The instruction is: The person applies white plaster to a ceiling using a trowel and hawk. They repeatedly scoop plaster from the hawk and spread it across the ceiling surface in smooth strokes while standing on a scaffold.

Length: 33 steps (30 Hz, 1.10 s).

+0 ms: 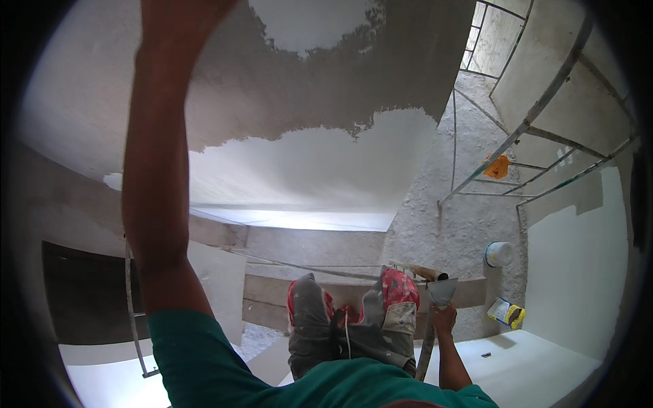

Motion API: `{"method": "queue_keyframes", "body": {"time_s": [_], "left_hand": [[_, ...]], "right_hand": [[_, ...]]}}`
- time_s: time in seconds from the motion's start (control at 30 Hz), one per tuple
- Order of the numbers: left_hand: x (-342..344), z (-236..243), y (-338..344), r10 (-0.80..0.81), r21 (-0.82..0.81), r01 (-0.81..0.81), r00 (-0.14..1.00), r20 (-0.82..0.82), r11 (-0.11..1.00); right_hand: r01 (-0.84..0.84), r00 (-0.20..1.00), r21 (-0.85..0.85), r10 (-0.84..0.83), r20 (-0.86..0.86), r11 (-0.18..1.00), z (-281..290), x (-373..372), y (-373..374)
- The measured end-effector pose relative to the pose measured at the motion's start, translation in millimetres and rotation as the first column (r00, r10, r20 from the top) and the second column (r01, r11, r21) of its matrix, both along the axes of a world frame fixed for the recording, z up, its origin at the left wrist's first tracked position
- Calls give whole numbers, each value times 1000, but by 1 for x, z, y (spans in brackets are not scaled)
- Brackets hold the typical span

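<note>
We have our left arm stretched up across the left of the scene, its bent forearm covering part of the wall (238,95) that fills the far side; the left hand (187,10) is cut off at the far edge, so we cannot tell whether it is open, closed or holding anything. Our right hand (443,318) is low on the near right, its fingers closed around the handle of a broad-bladed scraper (443,291), blade pointing away from us, just beside our right knee. The wall ahead is patchy, grey in a wide band, with white areas beyond and nearer. Under our paint-spattered trousers (316,326) runs a brown plank (264,296); a metal pole (426,343) stands close by the right hand, and a brown round pole (423,272) lies just past the blade. On the right, a metal frame (524,128) of curved rails and crossbars blocks part of the rough floor (425,224). An orange item (497,167) shows by its bars, though we cannot tell if it hangs there or lies below. Nearer, a white bucket (500,254) sits on the right, with a yellow packet (507,313) nearer still. On the left, another metal frame (131,306) crosses in front of a dark panel (85,292).
</note>
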State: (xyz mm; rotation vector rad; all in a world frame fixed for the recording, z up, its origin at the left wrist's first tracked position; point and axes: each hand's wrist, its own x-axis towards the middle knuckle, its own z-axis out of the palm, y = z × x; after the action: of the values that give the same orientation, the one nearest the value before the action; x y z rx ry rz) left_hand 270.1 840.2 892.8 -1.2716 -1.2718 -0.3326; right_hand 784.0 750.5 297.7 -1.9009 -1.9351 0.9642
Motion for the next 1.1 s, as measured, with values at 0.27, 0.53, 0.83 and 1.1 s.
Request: {"method": "queue_keyframes", "body": {"time_s": [0.27,0.53,0.83,1.1], "left_hand": [[-3,-189,-8,191,-117,-173,967,170,978],[-16,-389,-18,138,-214,-55,908,396,975],[40,-148,-58,32,-4,-32,971,237,999],[13,114,-10,16,238,-28,999,51,971]], "right_hand": [[39,991,-57,-31,134,998,-15,-17,0],[-5,1000,40,4,27,999,-17,-8,-6],[-45,992,-21,47,118,999,-5,-13,-9],[-16,997,37,13,71,999,11,-26,-8]]}}
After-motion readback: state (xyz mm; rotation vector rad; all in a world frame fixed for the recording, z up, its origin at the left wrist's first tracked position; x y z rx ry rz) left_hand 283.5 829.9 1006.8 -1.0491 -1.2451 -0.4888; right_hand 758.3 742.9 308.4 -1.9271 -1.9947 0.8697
